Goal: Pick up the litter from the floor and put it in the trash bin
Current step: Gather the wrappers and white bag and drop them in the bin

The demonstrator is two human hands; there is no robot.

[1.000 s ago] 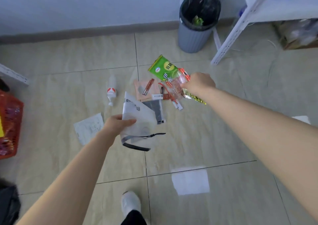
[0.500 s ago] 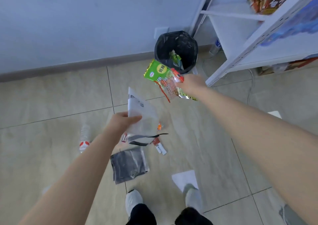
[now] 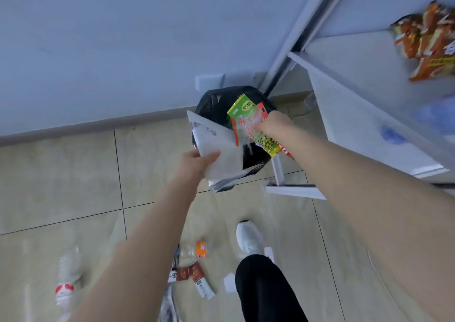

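Note:
The trash bin (image 3: pixel 213 105), lined with a black bag, stands against the wall beside the shelf leg. My left hand (image 3: pixel 195 163) grips a clear plastic bag (image 3: pixel 219 154) with a dark zip edge, held over the bin's near rim. My right hand (image 3: pixel 273 126) holds a bunch of snack wrappers (image 3: pixel 248 117), green and red, right above the bin's opening. More litter lies on the floor behind: a clear bottle with an orange label (image 3: pixel 194 249), brown and white packets (image 3: pixel 192 276), and a bottle with a red label (image 3: pixel 65 280).
A white metal shelf (image 3: pixel 357 100) rises at the right, its foot (image 3: pixel 293 190) next to the bin. Orange snack packs (image 3: pixel 428 41) sit on the shelf. My white shoe (image 3: pixel 248 239) and dark trouser leg are below. A white paper scrap (image 3: pixel 229 282) lies by the leg.
I have stepped closer to the bin. Both hands have moved forward with their litter and are now over the bin; the floor litter has slid toward the bottom of the view.

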